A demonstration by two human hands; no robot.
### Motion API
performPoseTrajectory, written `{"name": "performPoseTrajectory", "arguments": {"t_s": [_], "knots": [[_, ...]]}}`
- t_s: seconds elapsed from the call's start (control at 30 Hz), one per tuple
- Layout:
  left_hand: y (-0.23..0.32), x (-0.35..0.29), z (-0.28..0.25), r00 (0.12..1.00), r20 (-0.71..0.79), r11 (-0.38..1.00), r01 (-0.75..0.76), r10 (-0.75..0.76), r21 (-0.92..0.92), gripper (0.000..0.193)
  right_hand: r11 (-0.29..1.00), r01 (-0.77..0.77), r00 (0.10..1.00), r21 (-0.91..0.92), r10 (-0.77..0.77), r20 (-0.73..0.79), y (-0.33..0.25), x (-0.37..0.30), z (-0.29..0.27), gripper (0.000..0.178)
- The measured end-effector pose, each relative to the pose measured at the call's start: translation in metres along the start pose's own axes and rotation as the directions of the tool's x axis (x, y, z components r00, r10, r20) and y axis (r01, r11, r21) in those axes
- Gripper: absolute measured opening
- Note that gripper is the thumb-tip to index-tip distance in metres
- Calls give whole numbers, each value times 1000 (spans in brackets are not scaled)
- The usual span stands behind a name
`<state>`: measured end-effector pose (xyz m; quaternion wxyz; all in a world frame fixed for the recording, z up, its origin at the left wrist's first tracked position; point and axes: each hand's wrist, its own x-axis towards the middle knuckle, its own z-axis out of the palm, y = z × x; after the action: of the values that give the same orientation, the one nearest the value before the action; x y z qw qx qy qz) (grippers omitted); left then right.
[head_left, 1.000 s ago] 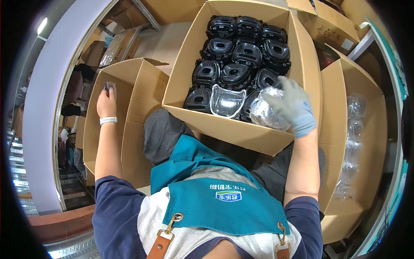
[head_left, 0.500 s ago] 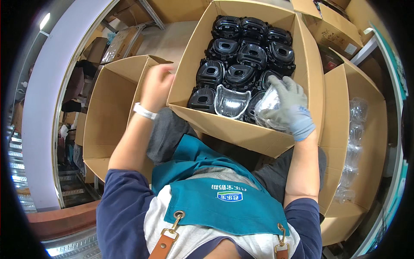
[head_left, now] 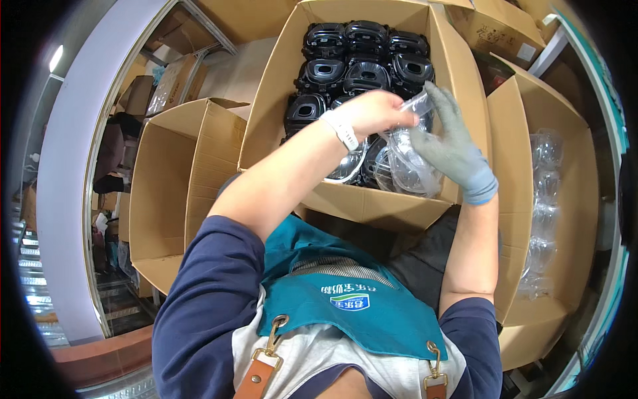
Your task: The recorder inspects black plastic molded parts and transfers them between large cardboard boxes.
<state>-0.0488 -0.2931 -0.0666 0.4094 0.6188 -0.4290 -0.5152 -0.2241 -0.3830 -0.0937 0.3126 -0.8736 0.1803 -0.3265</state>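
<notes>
Between my hands, over the near right part of a cardboard box (head_left: 379,207), is a clear curved cover (head_left: 411,169) in a thin plastic bag (head_left: 419,105). My bare left hand (head_left: 380,113), with a white wristband, pinches the bag's upper edge. On the other side my right hand (head_left: 446,136), in a grey glove, holds the bag between thumb and fingers. Rows of black plastic housings (head_left: 367,76) fill the box. Another clear cover (head_left: 347,166) lies on the near row, partly hidden under my left forearm.
To the left stands an open cardboard box (head_left: 163,186) with its flap raised. On the right, a tall carton (head_left: 515,199) holds a stack of clear covers (head_left: 545,216). More cartons (head_left: 505,36) stand at the back right, beside a metal frame (head_left: 595,86).
My left hand has swung right from the box's left edge to grasp the bag. My right hand has lifted slightly, still at the bagged cover. The view has shifted a little.
</notes>
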Motion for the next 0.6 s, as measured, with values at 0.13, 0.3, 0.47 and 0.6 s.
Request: {"name": "performPoseTrajectory", "arguments": {"t_s": [0.13,0.3,0.47,0.6], "knots": [[45,-11,-16,998,-47,934,26,-46,-357,20,996,57,998,65,-59,20,-26,0,-15,100],[92,-21,-9,968,-102,954,-205,231,217,39,978,139,936,-153,-180,-302,-35,15,0,104],[-15,58,-82,692,-649,854,90,317,513,58,917,80,792,391,180,-584,-35,26,-36,83],[-136,63,-75,791,-585,398,601,-178,693,78,453,172,876,875,335,-346,-46,21,-54,62]]}}
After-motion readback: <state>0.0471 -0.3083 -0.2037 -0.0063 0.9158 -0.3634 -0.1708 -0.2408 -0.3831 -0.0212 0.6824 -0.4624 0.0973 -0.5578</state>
